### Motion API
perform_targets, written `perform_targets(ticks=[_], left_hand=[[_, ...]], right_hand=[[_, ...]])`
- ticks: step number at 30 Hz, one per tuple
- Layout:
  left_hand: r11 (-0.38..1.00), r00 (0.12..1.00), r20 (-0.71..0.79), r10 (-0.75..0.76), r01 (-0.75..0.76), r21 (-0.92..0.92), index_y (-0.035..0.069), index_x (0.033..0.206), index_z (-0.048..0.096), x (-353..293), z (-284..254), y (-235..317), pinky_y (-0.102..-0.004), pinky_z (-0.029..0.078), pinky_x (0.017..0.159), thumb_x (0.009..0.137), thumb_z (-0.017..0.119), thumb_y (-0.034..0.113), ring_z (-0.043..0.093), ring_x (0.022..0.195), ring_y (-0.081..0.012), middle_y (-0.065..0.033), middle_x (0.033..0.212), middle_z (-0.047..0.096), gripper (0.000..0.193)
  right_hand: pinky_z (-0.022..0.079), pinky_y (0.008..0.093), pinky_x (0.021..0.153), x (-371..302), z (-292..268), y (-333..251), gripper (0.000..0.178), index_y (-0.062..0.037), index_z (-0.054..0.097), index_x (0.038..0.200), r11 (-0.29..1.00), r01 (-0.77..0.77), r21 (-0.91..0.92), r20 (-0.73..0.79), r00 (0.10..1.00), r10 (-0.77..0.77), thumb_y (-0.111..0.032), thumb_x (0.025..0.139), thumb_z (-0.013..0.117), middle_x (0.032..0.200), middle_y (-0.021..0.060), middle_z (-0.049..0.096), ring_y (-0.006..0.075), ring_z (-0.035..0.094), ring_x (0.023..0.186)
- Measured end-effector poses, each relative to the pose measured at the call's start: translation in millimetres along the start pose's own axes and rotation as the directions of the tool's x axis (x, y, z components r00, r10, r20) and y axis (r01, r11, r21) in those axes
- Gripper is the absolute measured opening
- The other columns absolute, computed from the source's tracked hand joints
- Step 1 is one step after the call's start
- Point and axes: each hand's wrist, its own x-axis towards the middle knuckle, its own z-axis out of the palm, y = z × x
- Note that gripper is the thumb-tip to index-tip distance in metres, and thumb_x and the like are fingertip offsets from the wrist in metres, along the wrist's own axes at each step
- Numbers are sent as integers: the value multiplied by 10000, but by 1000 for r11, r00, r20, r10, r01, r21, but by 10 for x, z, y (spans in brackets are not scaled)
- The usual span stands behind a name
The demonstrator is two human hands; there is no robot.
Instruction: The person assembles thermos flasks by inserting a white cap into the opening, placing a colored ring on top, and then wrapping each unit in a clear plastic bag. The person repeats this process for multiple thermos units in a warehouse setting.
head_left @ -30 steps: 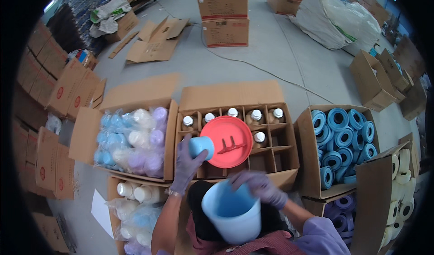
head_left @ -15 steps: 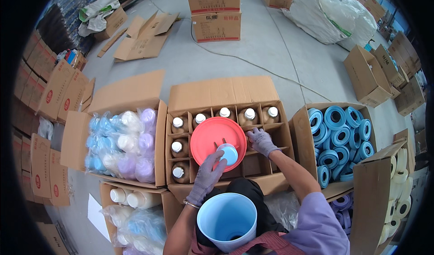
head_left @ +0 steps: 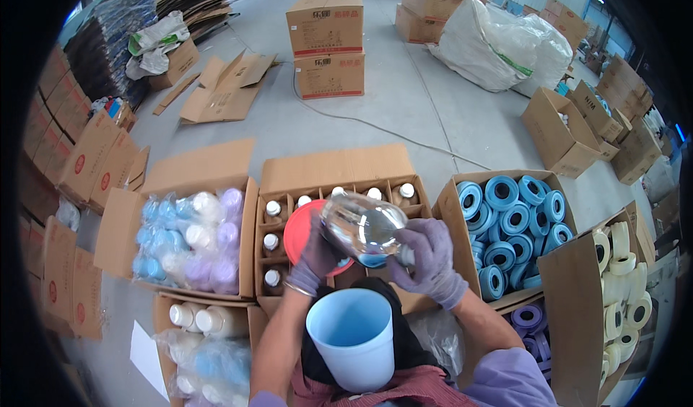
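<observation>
Both my hands hold a clear plastic bottle (head_left: 361,226), tipped on its side over the divided carton of white-capped bottles (head_left: 339,167). My left hand (head_left: 316,252), in a grey glove, grips its base end. My right hand (head_left: 431,257), also gloved, wraps the neck end, where a light blue cap shows. A red round lid (head_left: 299,235) lies on the carton under the bottle. A light blue bucket (head_left: 351,342) stands open between my forearms, just below the bottle.
A box of bagged pastel caps (head_left: 189,237) stands at the left. A box of blue tape rolls (head_left: 512,216) and one of cream rolls (head_left: 619,291) are at the right. Stacked cartons (head_left: 326,42), flattened cardboard (head_left: 224,89) and a white sack (head_left: 498,42) lie farther off.
My hands were over the red lid with a small blue cap. Now they have lifted a clear bottle out of the carton and hold it tilted above the bucket.
</observation>
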Motion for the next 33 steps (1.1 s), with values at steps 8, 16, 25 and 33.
perform_targets(ticks=[8, 16, 25, 33], left_hand=[[488, 955, 30, 294, -177, 855, 24, 1380, 472, -1013, 508, 1078, -355, 376, 1117, 883, 649, 288, 483, 1297, -212, -99, 1371, 519, 589], [-231, 959, -12, 283, 81, 970, 24, 1381, 429, -3030, -296, 37, -360, 443, 1052, 951, 597, 105, 549, 1224, -233, -143, 1359, 532, 469], [456, 863, -407, 300, 245, 856, 39, 1320, 506, -3462, -788, -560, -387, 428, 1044, 914, 629, 145, 538, 1222, -277, -158, 1301, 558, 438], [468, 863, -407, 300, 239, 851, 55, 1264, 542, -3275, -797, -575, -394, 449, 993, 904, 632, 183, 570, 1160, -281, -151, 1233, 591, 392]], right_hand=[[383, 404, 1071, -861, 77, -434, 548, -8, 482, 1347, 606, -498, 620, 454, 858, 240, -158, 847, 648, 1282, 182, 501, 323, 488, 1210], [228, 522, 1171, -2530, -163, -1324, 629, -25, 379, 1469, 771, -369, 519, 524, 850, 55, -342, 951, 547, 1508, 275, 315, 410, 311, 1419], [326, 412, 1131, -606, 217, -1375, 1002, 4, 359, 1460, 248, -203, 947, 240, 962, -129, -512, 731, 811, 1407, 207, 443, 344, 440, 1320], [334, 483, 1114, -162, 65, -1522, 891, 6, 455, 1389, 412, -235, 880, 345, 913, -216, -322, 671, 867, 1355, 172, 514, 371, 472, 1296]])
